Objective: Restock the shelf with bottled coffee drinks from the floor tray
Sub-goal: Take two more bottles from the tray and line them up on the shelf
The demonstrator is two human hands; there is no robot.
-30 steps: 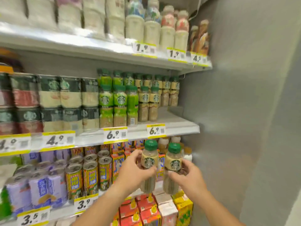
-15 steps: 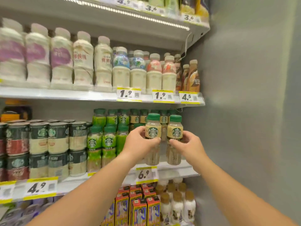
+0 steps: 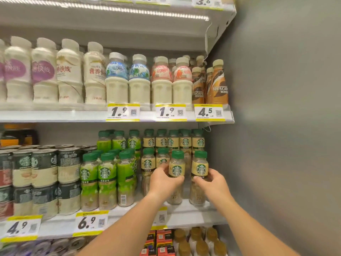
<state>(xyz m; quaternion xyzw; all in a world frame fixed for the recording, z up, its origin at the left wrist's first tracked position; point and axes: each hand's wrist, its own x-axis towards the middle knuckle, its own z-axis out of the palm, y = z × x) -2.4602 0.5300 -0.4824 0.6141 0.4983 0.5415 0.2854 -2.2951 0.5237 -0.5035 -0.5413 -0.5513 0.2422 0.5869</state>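
Two beige-labelled coffee bottles with green caps stand at the front right of the middle shelf [image 3: 184, 218]. My left hand [image 3: 163, 180] grips the left coffee bottle [image 3: 176, 168] around its waist. My right hand [image 3: 212, 182] grips the right coffee bottle [image 3: 200, 166] the same way. Both bottle bases rest on or just above the shelf board. More beige-labelled bottles [image 3: 173, 142] fill the rows behind them. The floor tray is out of view.
Green-labelled bottles [image 3: 107, 182] stand just left of my left hand, dark cans [image 3: 44, 172] further left. A grey side wall [image 3: 276, 145] closes the shelf on the right. White milk bottles [image 3: 118, 84] sit on the shelf above, small bottles [image 3: 195, 242] below.
Both hands carried the two bottles up from below the shelf, then forward and down onto its front right corner. The view tilted upward.
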